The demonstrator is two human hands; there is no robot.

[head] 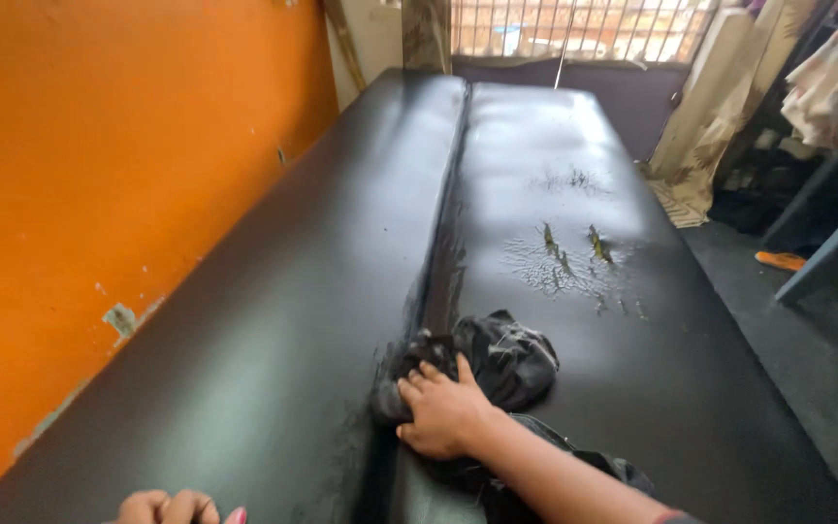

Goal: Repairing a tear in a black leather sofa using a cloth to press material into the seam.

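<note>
Fingers (419, 378) of the right hand (443, 412) lie spread slightly apart, pressed flat on a dark cloth (501, 359) that bunches just beyond the fingertips, over the seam of a black couch (273, 320). Left hand (172, 507) shows only its curled knuckles at the bottom edge; its grip cannot be told.

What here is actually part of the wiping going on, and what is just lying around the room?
In use: right hand pressing the dark cloth; black padded couch, cracked and worn near the middle; left hand resting at its near edge.

Lying about: orange wall; patterned curtain; barred window; orange slipper on the floor.
</note>
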